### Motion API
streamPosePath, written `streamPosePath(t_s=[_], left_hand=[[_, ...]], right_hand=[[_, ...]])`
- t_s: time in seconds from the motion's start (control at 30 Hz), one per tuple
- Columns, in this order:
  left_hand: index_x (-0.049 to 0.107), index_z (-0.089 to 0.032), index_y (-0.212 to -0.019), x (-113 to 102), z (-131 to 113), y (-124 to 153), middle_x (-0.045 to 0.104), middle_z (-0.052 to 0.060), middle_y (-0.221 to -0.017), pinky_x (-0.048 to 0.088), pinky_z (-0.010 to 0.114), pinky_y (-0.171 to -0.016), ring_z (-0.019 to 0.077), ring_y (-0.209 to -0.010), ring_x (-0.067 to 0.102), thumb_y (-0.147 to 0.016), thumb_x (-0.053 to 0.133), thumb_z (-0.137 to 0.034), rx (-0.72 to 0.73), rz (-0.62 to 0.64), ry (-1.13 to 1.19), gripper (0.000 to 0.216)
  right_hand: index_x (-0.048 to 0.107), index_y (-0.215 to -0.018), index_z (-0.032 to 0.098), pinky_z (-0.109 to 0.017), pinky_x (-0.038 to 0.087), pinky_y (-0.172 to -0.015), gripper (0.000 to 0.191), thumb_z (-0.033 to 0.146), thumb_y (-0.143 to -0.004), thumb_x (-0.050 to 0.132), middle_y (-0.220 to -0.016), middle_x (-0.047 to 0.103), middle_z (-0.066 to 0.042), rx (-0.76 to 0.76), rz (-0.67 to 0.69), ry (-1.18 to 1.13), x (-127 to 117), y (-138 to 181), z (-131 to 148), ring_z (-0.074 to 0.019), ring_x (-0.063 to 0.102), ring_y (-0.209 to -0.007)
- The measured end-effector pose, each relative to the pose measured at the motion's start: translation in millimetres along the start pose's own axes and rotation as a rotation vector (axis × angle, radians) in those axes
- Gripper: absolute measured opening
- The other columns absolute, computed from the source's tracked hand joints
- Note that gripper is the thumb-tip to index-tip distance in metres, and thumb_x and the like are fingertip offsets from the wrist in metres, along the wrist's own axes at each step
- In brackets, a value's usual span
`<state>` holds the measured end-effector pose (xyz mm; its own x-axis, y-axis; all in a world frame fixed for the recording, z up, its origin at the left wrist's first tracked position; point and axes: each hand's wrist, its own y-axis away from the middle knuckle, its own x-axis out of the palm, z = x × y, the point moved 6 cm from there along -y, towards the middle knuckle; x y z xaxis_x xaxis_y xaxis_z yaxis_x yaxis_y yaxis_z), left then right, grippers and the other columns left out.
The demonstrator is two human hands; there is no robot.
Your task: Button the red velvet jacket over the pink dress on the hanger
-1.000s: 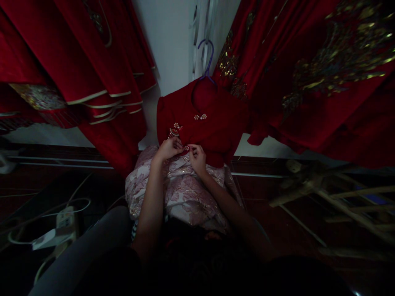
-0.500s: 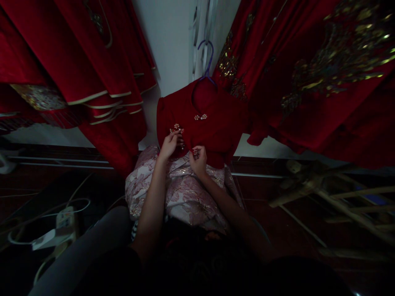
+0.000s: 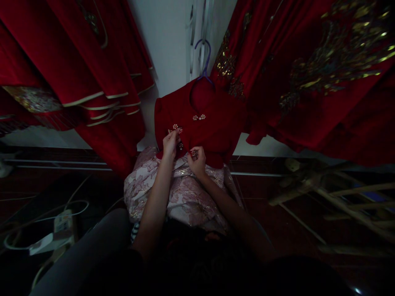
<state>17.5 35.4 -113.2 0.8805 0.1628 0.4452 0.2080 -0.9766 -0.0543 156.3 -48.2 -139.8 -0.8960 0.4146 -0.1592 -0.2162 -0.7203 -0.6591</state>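
A small red velvet garment (image 3: 212, 123) hangs on a purple hanger (image 3: 203, 57) in front of me. It carries pearl clasps: one at the collar (image 3: 199, 117), one lower left (image 3: 175, 128). My left hand (image 3: 170, 143) pinches the garment's flap just under that lower-left clasp. My right hand (image 3: 196, 159) is closed on a small pearl clasp (image 3: 194, 153) at the garment's lower edge. A pink floral brocade fabric (image 3: 179, 193) lies under both forearms.
Long red robes with cream trim (image 3: 92, 82) hang at the left. Red robes with gold embroidery (image 3: 324, 70) hang at the right. A power strip with white cables (image 3: 58, 226) lies on the dark floor at the left. A wooden rack (image 3: 339, 193) stands at the right.
My left hand has moved up along the flap toward the lower-left clasp. My right hand has stayed at the lower edge, fingers closing on the small clasp.
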Motion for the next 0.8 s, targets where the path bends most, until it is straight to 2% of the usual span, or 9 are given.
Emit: streamPosePath(t_s=[0.2, 0.33, 0.4, 0.53, 0.63, 0.73, 0.8], left_hand=[[0.070, -0.012, -0.088, 1, 0, -9, 0.072, 0.006, -0.091, 0.049, 0.019, -0.068, 0.0092, -0.074, 0.065, -0.078, 0.061, -0.028, 0.018, -0.093, -0.087, 0.020], [0.069, -0.014, -0.091, 19, -7, -10, 0.070, 0.004, -0.084, 0.049, 0.023, -0.067, 0.0115, -0.070, 0.062, -0.082, 0.054, -0.028, 0.045, 0.006, -0.211, 0.022], [0.068, -0.014, -0.089, 37, -18, -8, 0.070, 0.005, -0.085, 0.050, 0.026, -0.074, 0.0138, -0.077, 0.064, -0.084, 0.052, -0.026, 0.153, 0.104, -0.334, 0.021], [0.063, -0.016, -0.098, 80, -53, 8, 0.067, 0.007, -0.096, 0.049, 0.029, -0.084, 0.0163, -0.088, 0.063, -0.085, 0.053, -0.023, 0.525, 0.276, -0.633, 0.018], [0.060, -0.017, -0.103, 101, -74, 19, 0.062, 0.012, -0.109, 0.047, 0.036, -0.091, 0.0251, -0.108, 0.057, -0.085, 0.059, -0.031, 0.760, 0.293, -0.940, 0.023], [0.059, -0.016, -0.096, 112, -83, 17, 0.056, 0.018, -0.117, 0.046, 0.043, -0.092, 0.0353, -0.123, 0.045, -0.085, 0.061, -0.037, 0.846, 0.300, -1.174, 0.023], [0.058, -0.015, -0.092, 119, -86, 12, 0.054, 0.020, -0.119, 0.044, 0.045, -0.095, 0.0371, -0.126, 0.042, -0.087, 0.058, -0.037, 0.880, 0.371, -1.244, 0.023]], right_hand=[[0.051, -0.089, 0.021, -0.027, 0.043, -0.070, 0.016, 0.016, -0.074, 0.055, -0.086, 0.054, -0.002, -0.017, -0.008, 0.010, -1, -1, 2, -0.0150, 0.051, -0.075], [0.048, -0.087, 0.021, -0.027, 0.042, -0.072, 0.016, 0.017, -0.073, 0.053, -0.084, 0.053, -0.001, -0.004, -0.008, 0.020, -1, -1, 1, -0.0148, 0.050, -0.074], [0.045, -0.085, 0.022, -0.027, 0.042, -0.072, 0.015, 0.018, -0.073, 0.053, -0.082, 0.051, 0.000, 0.008, -0.022, 0.030, -2, -1, -1, -0.0146, 0.048, -0.074], [0.039, -0.081, 0.023, -0.026, 0.039, -0.068, 0.016, 0.019, -0.073, 0.052, -0.077, 0.046, 0.002, 0.028, -0.032, 0.035, -2, 0, -3, -0.0137, 0.045, -0.070], [0.039, -0.081, 0.023, -0.026, 0.038, -0.067, 0.016, 0.019, -0.073, 0.052, -0.076, 0.043, 0.003, 0.033, -0.032, 0.026, -3, -1, -3, -0.0132, 0.043, -0.069], [0.039, -0.081, 0.023, -0.025, 0.038, -0.067, 0.015, 0.020, -0.074, 0.052, -0.075, 0.043, 0.003, 0.050, -0.038, 0.024, -3, -1, -4, -0.0128, 0.042, -0.068], [0.039, -0.080, 0.023, -0.025, 0.038, -0.066, 0.015, 0.020, -0.074, 0.052, -0.074, 0.043, 0.004, 0.055, -0.039, 0.022, -4, -1, -5, -0.0124, 0.042, -0.067]])
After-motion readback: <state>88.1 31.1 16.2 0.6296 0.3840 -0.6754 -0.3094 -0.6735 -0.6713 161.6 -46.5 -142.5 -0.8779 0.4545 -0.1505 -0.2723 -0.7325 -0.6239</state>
